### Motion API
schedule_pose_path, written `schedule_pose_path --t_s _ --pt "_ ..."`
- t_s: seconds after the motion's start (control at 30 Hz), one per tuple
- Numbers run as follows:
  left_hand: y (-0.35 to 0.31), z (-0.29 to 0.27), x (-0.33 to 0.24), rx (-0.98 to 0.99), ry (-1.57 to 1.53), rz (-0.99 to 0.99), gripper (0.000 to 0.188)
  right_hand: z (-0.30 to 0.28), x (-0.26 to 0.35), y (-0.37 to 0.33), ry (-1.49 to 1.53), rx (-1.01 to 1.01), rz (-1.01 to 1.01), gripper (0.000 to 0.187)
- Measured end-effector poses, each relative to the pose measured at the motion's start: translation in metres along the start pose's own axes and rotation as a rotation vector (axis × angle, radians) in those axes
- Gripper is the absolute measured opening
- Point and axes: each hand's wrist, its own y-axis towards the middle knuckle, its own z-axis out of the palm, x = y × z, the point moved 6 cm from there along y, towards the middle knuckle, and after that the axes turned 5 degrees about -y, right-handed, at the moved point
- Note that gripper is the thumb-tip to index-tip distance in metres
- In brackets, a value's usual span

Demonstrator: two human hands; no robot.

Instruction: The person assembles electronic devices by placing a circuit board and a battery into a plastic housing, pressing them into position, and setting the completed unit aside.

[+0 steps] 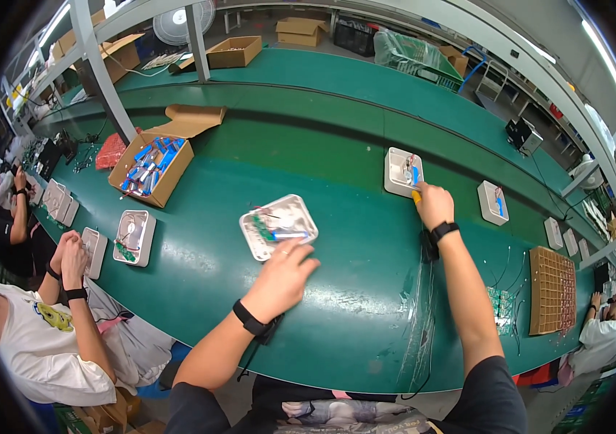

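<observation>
Left hand (283, 278), fingers loosely spread, meets the near edge of a white housing (258, 253) on the tabletop (351, 311); its blue cylindrical battery (288, 235) lies left-to-right. Right hand (436, 206) pinches a yellow tool (416, 196), pointing far.

From our head, we look down and ahead by fisheye across the tabletop (351, 318), left hand (279, 280) and right hand (436, 205) near.

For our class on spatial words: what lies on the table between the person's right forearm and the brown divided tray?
Green circuit boards and thin dark wires lie between the right forearm and the brown divided tray in the head view.
</observation>
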Motion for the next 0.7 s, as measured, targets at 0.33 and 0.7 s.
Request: schedule_pose_path --t_s 0.33,0.7 --pt "-0.006 -0.047 0.018 -0.193 -0.109 -0.211 0.025 -0.091 0.192 -0.094 0.518 -0.078 -0.676 0.027" --pt "-0.003 -0.057 0.020 -0.113 -0.100 -0.233 0.026 -0.098 0.204 -0.085 0.479 -0.005 -0.641 0.027"
